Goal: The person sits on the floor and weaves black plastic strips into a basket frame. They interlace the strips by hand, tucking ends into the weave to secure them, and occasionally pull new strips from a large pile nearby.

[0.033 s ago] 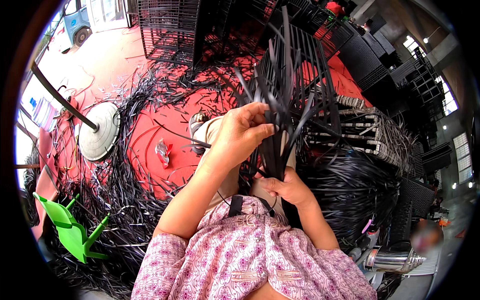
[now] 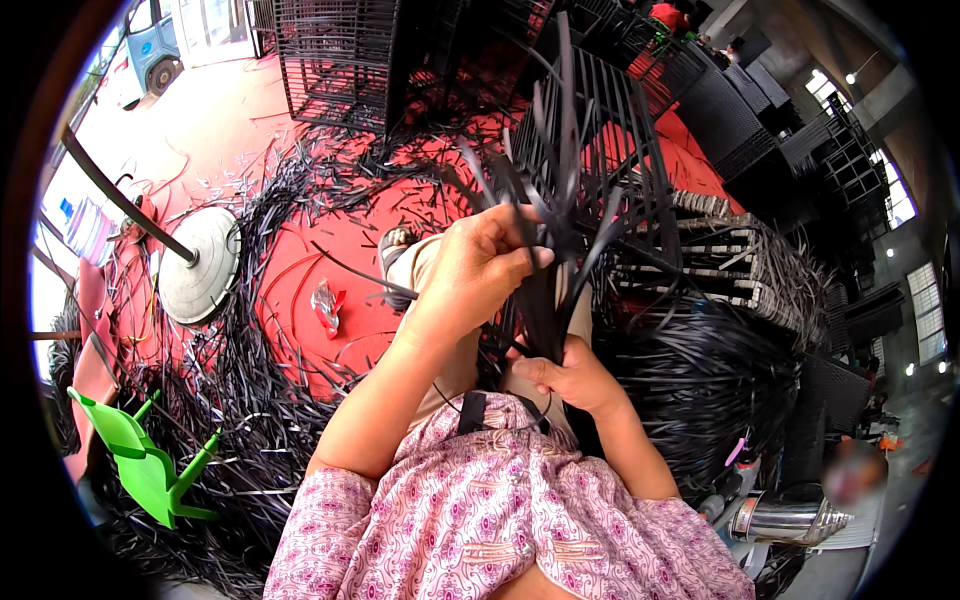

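Observation:
A bundle of flat black strips [image 2: 541, 305] stands upright between my hands, above my lap. My right hand [image 2: 570, 372] is closed round its lower end, thumb across the front. Higher up, my left hand [image 2: 487, 260] is closed on the strips, with thumb and forefinger at the bundle's left side. Above my left hand the loose strip ends fan out in several directions, and some are blurred. Just beyond them stands a black slatted frame [image 2: 640, 130], partly hidden by the strips.
More black strips [image 2: 700, 385] lie heaped at my right, beside a partly woven frame [image 2: 740, 262]. Loose strips cover much of the red floor [image 2: 345, 240]. At left are a green plastic chair [image 2: 150, 465] and a round grey base with a pole [image 2: 200, 265]. A metal flask [image 2: 785, 520] lies at lower right.
The loose upper ends of the strips have shifted and swung slightly. My left hand has moved a little; my right hand keeps its grip on the lower end.

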Action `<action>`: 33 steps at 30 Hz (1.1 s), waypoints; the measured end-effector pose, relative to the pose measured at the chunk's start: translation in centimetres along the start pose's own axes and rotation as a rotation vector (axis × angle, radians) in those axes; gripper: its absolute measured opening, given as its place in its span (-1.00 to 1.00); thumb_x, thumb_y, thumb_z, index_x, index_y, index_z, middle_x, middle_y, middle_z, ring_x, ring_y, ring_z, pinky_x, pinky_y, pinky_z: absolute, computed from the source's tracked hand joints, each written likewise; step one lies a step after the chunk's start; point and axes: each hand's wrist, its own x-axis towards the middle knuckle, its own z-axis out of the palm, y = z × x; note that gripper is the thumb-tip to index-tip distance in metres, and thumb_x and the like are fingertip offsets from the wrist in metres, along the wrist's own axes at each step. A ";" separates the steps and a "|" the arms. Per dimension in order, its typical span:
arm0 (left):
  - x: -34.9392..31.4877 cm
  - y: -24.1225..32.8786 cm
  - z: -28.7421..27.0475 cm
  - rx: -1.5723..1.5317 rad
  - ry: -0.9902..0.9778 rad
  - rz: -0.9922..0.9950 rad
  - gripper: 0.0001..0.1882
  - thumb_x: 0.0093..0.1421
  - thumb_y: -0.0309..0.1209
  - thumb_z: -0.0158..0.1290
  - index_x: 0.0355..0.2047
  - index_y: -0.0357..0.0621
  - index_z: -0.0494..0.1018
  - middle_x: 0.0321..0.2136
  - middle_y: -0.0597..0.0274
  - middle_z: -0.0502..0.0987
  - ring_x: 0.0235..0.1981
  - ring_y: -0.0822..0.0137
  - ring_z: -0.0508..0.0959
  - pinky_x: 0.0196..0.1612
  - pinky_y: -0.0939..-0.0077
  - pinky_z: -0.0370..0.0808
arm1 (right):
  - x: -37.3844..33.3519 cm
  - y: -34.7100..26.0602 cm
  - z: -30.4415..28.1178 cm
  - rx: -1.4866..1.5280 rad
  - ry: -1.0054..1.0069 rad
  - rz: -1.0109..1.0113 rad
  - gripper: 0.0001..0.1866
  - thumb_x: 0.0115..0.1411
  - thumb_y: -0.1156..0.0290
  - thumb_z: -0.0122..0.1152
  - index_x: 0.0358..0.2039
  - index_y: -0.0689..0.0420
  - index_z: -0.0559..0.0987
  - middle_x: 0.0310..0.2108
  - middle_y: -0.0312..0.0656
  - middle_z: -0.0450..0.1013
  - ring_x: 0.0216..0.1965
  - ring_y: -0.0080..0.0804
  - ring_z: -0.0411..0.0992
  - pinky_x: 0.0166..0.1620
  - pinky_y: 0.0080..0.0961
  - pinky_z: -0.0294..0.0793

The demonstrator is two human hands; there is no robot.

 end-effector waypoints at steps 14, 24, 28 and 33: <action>0.0 0.5 -2.4 -0.178 0.014 0.034 -0.80 0.06 -0.65 0.22 -0.36 -0.20 0.43 -0.51 0.34 0.52 -0.51 0.51 0.52 -0.43 0.61 0.47 | 0.4 1.3 -0.2 -0.139 0.024 -0.073 -0.58 0.20 0.32 0.36 -0.04 0.30 0.47 -0.28 -0.28 0.51 -0.53 -0.69 0.33 -0.48 -0.66 0.36; 5.1 2.4 -5.2 0.050 0.127 0.124 -0.91 0.13 -0.59 0.04 -0.34 -0.20 0.49 -0.53 0.37 0.52 -0.55 0.58 0.46 -0.48 0.68 0.38 | 0.2 0.9 0.1 -0.035 -0.001 -0.017 -0.65 0.21 0.34 0.33 -0.11 0.28 0.48 -0.37 -0.31 0.45 -0.57 -0.69 0.30 -0.53 -0.68 0.31; 7.9 2.5 -6.4 0.043 0.256 0.199 -0.89 0.17 -0.43 0.21 -0.35 -0.18 0.54 -0.54 0.42 0.52 -0.57 0.60 0.45 -0.44 0.72 0.38 | 0.2 0.5 0.1 0.040 -0.075 0.022 -0.77 0.23 0.36 0.30 -0.22 0.25 0.52 -0.51 -0.39 0.36 -0.61 -0.71 0.24 -0.55 -0.72 0.24; 4.9 5.5 -5.6 0.458 0.590 0.525 -0.54 0.15 -0.45 0.25 0.02 -0.35 0.38 -0.22 0.11 0.55 -0.26 0.42 0.56 -0.27 0.59 0.50 | 0.4 -0.8 0.5 0.048 0.065 -0.050 -0.80 0.26 0.30 0.27 -0.28 0.16 0.53 -0.55 -0.44 0.33 -0.62 -0.74 0.22 -0.56 -0.74 0.21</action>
